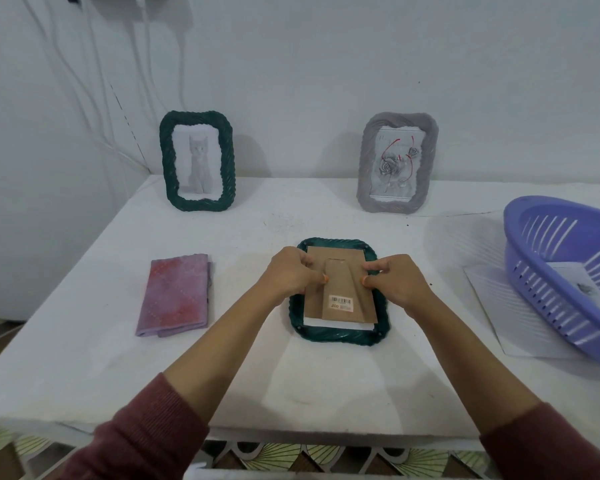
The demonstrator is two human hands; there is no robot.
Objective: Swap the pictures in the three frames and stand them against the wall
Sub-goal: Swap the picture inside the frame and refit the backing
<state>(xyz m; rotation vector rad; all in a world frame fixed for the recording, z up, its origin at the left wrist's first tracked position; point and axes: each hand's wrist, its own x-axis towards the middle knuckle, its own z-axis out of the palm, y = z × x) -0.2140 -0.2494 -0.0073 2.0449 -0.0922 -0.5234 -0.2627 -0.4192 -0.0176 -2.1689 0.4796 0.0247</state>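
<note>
a: head view. middle of the picture: green frame [340, 336] laid face down on the table [118, 358], surely to get at the backing board [352, 253].

b: and the hands?

a: left hand [288, 271] curled onto the board's left edge, thumb pressing beside the easel leg [340, 285]. right hand [395, 282] mirrored on the right edge. both clamped on the board, probably seating it or sliding it out. white strip [340, 326] peeking out along the board's lower edge, likely a picture.

b: the other two?

a: cat frame [227, 161] upper left, grey rose frame [365, 168] upper right. both upright, well apart, backs toward the wall [326, 64]. hard to tell whether swapped yet.

b: anything else?

a: folded purple cloth [175, 294] left of centre, within reach, maybe for wiping glass. purple basket [520, 258] at the right edge, partly over a paper sheet [492, 306].
</note>
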